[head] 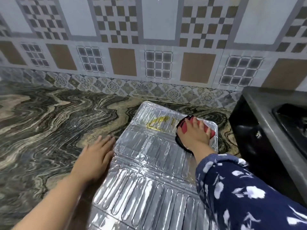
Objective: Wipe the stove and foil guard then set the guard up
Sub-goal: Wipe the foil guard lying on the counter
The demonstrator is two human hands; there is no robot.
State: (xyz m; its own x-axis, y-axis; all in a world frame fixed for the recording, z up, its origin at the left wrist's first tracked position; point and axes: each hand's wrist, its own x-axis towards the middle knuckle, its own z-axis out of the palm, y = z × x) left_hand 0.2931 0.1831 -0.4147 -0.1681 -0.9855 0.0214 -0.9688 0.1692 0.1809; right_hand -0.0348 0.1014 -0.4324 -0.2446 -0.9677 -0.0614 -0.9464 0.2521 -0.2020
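Sleeve: a dark blue sleeve [245, 193] with white leaf shapes fills the lower right, nearest the camera, and covers the right edge of the guard's near panels.
Foil guard: the foil guard [149, 163] lies flat on the countertop, unfolded in ribbed panels joined by creases; its long axis runs from the bottom edge of the view up and slightly right toward the wall.
Stain: a yellow smear [159, 122] sits on the far panel, just left of the cloth.
Right hand: the right hand [194, 135] presses down on a red and black cloth [182, 125] at the guard's far right corner, fingers spread over it.
Left hand: the left hand [94, 156] lies flat on the countertop, fingers straight and close together, tips touching the guard's left edge.
Countertop: swirled dark and tan stone countertop [49, 117] spreads left of the guard.
Stove: the black stove [265, 130] stands just right of the guard, near its far corner.
Wall: patterned wall tiles [123, 47] rise behind the counter.
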